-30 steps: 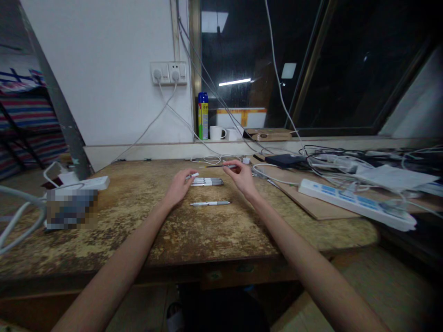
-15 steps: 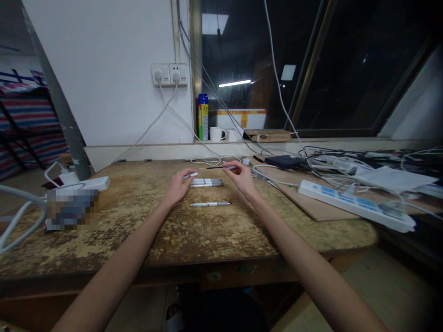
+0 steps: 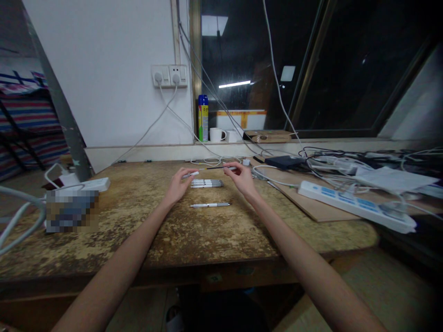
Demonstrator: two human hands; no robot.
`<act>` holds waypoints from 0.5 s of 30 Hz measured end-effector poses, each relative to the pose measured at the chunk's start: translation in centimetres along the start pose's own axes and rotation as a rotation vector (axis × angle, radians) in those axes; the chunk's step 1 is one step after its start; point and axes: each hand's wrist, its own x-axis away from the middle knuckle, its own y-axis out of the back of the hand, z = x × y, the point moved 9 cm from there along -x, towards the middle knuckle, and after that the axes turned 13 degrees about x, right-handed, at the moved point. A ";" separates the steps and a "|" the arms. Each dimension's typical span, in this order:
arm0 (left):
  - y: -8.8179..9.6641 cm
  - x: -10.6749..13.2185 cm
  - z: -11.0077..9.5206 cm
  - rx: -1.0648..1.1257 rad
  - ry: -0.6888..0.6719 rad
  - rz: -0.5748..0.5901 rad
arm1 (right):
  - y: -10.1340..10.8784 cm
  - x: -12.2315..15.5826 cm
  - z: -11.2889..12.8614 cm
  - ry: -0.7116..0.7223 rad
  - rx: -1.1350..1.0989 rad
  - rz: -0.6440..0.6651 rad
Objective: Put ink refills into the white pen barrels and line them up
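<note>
My left hand is closed on a white pen barrel, its pale end sticking out to the right past my fingertips. Opposite it, my right hand pinches a grey pen part with a thin dark refill pointing left out of it. The two pieces are apart. Between and just below my hands, several white-and-grey pens lie side by side on the worn wooden table. Nearer to me, a single pen lies crosswise by itself.
At right, a white power strip rests partly on a brown board beside tangled cables. Another power strip is at left. On the sill stand a spray can and a white mug. Loose white cable lies along the back.
The barrel in my left hand has turned slightly and sits a touch differently in the fingers. My right hand and the pens on the table look almost unchanged.
</note>
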 end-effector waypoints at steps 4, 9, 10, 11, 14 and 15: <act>0.0 -0.1 -0.1 0.025 -0.021 0.002 | -0.2 -0.1 -0.4 -0.016 -0.021 0.007; -0.1 -0.1 0.4 0.053 0.004 0.015 | -0.2 -0.1 -0.7 -0.042 -0.028 0.005; -0.1 -0.1 0.4 0.049 0.000 0.017 | -0.2 -0.1 -0.7 -0.045 -0.026 0.003; -0.1 -0.1 0.4 0.044 -0.004 0.017 | -0.2 -0.1 -0.7 -0.047 -0.025 0.003; -0.2 -0.1 0.2 0.036 -0.008 0.023 | -0.1 -0.1 -0.8 -0.051 -0.021 0.002; -0.3 -0.1 0.2 0.041 -0.005 0.028 | -0.1 -0.1 -0.8 -0.051 -0.019 0.001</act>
